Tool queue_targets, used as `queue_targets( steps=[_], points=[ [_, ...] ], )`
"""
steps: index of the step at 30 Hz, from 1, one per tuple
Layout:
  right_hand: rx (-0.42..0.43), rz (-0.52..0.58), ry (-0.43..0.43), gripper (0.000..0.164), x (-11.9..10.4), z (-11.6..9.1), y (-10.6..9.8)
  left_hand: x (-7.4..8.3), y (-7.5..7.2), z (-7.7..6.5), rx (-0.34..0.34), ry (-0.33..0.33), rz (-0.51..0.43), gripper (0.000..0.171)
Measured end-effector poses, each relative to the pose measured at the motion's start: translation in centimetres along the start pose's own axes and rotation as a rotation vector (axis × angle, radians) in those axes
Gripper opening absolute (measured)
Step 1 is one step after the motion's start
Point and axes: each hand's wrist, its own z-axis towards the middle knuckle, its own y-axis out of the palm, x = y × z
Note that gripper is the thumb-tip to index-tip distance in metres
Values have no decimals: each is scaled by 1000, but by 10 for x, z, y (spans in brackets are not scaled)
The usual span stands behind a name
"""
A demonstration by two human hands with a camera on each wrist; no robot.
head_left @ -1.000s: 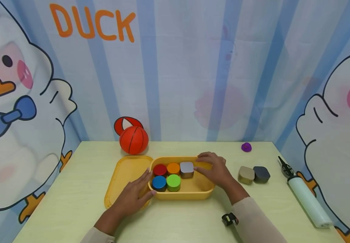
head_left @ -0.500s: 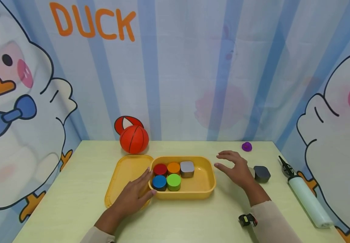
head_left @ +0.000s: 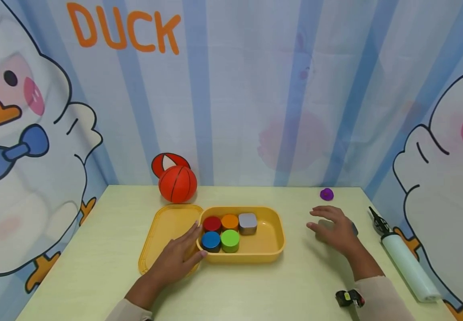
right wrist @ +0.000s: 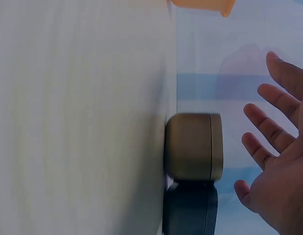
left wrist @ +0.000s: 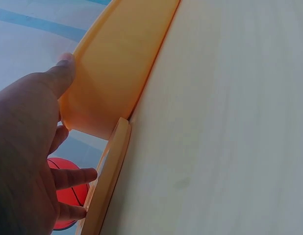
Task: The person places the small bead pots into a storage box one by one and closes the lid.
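A yellow box [head_left: 247, 257] without its cover holds red [head_left: 212, 224], orange [head_left: 229, 222], blue [head_left: 211, 240] and green [head_left: 230, 240] round lidded tins and a silver squarish tin [head_left: 248, 223]. My left hand [head_left: 177, 256] rests at the box's left end, thumb against its wall and fingers spread, as the left wrist view also shows. My right hand [head_left: 337, 232] hovers with loose, spread fingers over two squarish tins. Those are a gold tin [right wrist: 193, 147] and a dark grey tin [right wrist: 190, 210], side by side in the right wrist view; my hand mostly hides them in the head view.
A yellow lid [head_left: 163, 232] lies left of the box, partly under my left hand. Behind it sit a red basketball-patterned ball [head_left: 177, 184] and a red cap-like piece [head_left: 159, 165]. A small purple object [head_left: 326, 194] and a pale green cylinder with a black tip [head_left: 410, 267] are at right.
My right hand has let go of the silver tin inside the box and moved right, out over the gold and dark grey tins. My left hand stays at the box's left end.
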Motion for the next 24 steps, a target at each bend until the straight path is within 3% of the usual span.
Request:
queue_targets(
  steps=[13,24],
  points=[
    [35,-33,-63,42,36,-22,-27,1,-1,0,-4,9,-5,80],
    [21,-37,-44,41,54,-29,-30,-2,2,1,-3,9,11,80]
  ],
)
